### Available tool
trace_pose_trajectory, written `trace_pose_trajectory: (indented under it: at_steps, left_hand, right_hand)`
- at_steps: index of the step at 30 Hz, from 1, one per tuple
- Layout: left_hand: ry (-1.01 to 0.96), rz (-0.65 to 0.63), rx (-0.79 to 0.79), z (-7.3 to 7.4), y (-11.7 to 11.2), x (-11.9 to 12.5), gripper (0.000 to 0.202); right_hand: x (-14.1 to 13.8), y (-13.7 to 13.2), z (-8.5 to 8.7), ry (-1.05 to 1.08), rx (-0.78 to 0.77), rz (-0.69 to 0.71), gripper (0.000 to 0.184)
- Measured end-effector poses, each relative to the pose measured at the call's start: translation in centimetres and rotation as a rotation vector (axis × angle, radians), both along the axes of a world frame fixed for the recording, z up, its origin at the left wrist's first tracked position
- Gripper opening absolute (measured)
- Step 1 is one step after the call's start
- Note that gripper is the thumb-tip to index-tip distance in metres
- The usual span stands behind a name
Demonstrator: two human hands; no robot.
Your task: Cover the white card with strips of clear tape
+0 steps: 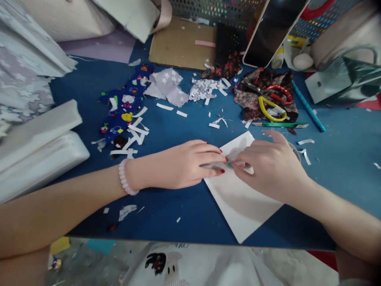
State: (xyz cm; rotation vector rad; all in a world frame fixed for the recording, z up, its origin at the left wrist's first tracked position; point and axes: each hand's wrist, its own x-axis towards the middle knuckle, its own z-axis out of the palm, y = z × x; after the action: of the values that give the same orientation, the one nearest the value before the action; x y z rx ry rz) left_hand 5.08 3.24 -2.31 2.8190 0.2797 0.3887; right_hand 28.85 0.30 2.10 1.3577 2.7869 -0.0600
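Note:
A white paper sheet lies on the blue table in front of me. My left hand, with a pink bead bracelet at the wrist, rests on the sheet's left edge, its fingers pressed together on a thin strip. My right hand lies over the sheet's upper part, fingertips pinched against the same thin strip where the two hands meet. What the strip is made of I cannot make out.
Fabric scraps and white paper strips litter the table's far half. Red and yellow scissors lie on dark cloth, beside a green pen and a blue pencil. A phone leans at the back; white rolls at left.

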Motion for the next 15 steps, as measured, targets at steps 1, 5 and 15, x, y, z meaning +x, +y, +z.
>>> trace_pose_trajectory:
  at_steps: [1, 5, 15]
  left_hand:
    - [0.006, 0.005, -0.011, -0.1, -0.1, -0.1, 0.036]
    - [0.032, 0.01, -0.058, -0.5, -0.1, -0.3, 0.036]
    - [0.007, 0.032, -0.049, -0.9, -0.5, -0.6, 0.037]
  right_hand:
    - [0.1, 0.0, 0.1, 0.009, 0.009, 0.001, 0.031]
    - [0.5, 0.2, 0.0, 0.032, -0.035, 0.002, 0.032]
    - [1.5, 1.1, 0.2, 0.089, -0.056, -0.008, 0.026]
